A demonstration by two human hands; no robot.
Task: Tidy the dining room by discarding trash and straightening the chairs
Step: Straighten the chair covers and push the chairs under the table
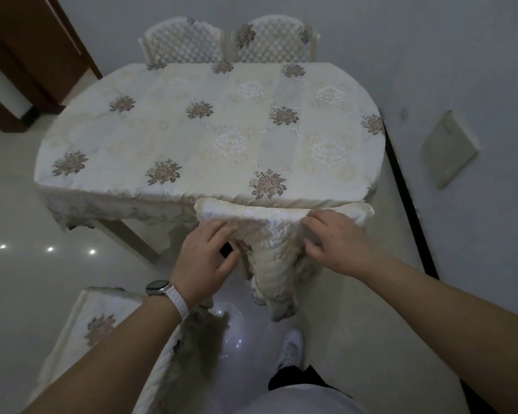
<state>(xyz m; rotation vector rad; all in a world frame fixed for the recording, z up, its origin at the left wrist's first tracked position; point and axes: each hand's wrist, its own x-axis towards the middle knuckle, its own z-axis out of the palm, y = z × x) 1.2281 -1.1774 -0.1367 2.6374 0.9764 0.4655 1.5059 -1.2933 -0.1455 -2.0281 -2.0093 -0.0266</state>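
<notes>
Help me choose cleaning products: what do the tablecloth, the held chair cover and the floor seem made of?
Tablecloth: woven fabric, slight sheen; embroidered flowers and a lacy hanging hem. Chair cover: soft quilted cloth; stitched ridges, and it drapes in folds. Floor: probably polished tile or stone; it mirrors lights sharply.

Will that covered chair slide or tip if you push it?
The chair would probably slide easily: the floor looks glossy. Its quilted cover looks floppy and may shift when gripped. Pushed at the top, it might tilt.
</notes>
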